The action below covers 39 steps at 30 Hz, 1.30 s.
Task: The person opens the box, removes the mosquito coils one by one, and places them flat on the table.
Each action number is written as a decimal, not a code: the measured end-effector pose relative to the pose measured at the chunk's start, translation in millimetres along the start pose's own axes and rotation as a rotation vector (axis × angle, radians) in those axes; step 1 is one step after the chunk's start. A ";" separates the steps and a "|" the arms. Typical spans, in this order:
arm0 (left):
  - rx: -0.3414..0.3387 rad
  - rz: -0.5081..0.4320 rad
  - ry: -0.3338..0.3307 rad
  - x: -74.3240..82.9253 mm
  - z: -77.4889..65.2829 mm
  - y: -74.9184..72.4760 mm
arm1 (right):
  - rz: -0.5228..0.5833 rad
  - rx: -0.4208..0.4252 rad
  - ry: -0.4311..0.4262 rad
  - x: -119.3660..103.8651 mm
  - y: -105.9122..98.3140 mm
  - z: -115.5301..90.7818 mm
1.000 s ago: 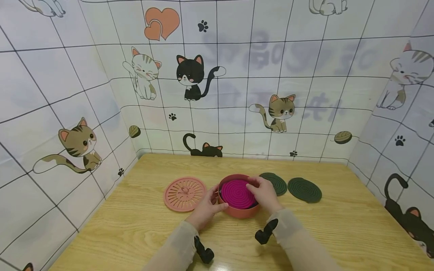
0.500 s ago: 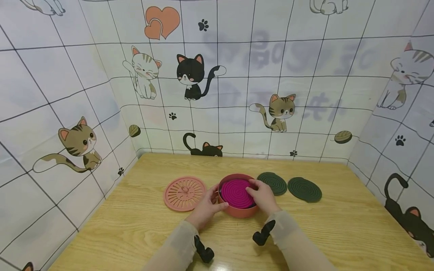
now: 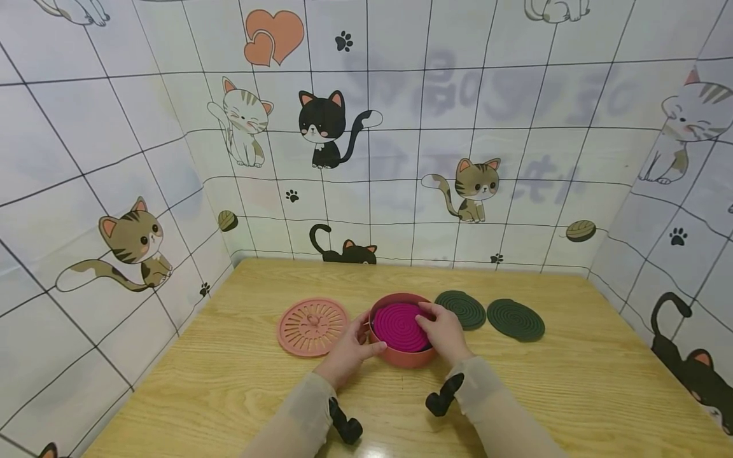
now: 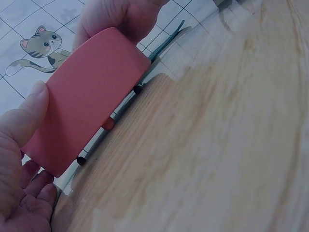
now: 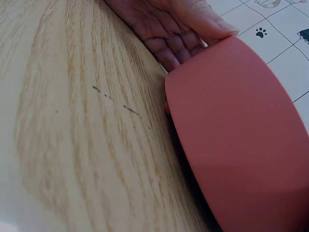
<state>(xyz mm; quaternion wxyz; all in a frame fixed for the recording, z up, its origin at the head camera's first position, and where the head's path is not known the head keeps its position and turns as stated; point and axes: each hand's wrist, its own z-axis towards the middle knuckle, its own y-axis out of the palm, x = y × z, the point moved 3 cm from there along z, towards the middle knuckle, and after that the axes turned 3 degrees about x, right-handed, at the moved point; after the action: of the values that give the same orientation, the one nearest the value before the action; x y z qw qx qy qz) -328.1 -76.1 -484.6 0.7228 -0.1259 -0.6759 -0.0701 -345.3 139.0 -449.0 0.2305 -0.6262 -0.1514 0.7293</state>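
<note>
A magenta spiral disc [image 3: 397,327] lies inside the mouth of a round red container [image 3: 405,361], spiral side up, with a dark gap showing between its edge and the container's right inner wall. The left hand [image 3: 346,351] grips the container's left side, thumb on the outer wall and the other fingers curled about the edge, as the left wrist view confirms. The right hand [image 3: 448,331] reaches over the right rim, fingers bent, with thumb and forefinger at the disc's right edge; whether they pinch it or merely rest against it cannot be told. Small knobs [image 4: 107,123], two dark and one reddish, appear below the container's wall in the left wrist view. Left of the container, near the left hand, a pink slotted disc [image 3: 312,327] with a raised centre lies flat. To the right are two dark green spiral pieces: the nearer green piece [image 3: 466,312] lies just beside the right hand, the farther green piece [image 3: 516,320] immediately to its right. All rest on a wood-grained table [image 3: 240,394]. Pale sleeves [image 3: 303,407] cover both forearms, a black fitting [image 3: 345,423] at each wrist. Behind stands a white gridded wall covering [image 3: 395,146] printed with cats, paws and hearts.
</note>
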 end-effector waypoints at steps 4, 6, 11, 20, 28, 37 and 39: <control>-0.003 -0.011 -0.006 -0.2 0.0 0.0 | 0.016 0.012 -0.018 -2.4 1.0 -0.5; -0.001 -0.012 -0.012 -0.7 -0.1 -0.1 | 0.025 0.020 -0.012 -3.4 1.4 -0.8; 0.005 0.000 -0.016 -0.9 -0.1 -0.2 | 0.052 0.038 0.019 -4.9 1.6 -0.9; 0.002 0.000 -0.004 1.3 -0.9 0.4 | 0.004 0.070 0.002 -14.4 -2.3 0.9; -0.009 -0.032 -0.001 8.2 -2.9 1.2 | 0.126 0.016 0.046 -20.8 -4.3 0.0; -0.005 -0.009 0.015 1.2 0.8 0.7 | 0.307 -0.016 0.128 -20.1 -7.5 2.5; -0.006 0.003 0.013 0.9 0.8 0.7 | 0.334 -0.023 0.149 -19.4 -8.2 3.3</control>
<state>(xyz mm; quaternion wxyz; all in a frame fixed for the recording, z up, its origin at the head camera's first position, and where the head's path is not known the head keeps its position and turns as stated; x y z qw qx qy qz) -328.6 -75.1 -483.7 0.7270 -0.1283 -0.6707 -0.0720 -345.3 135.9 -427.9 0.1094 -0.6975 -0.0362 0.7073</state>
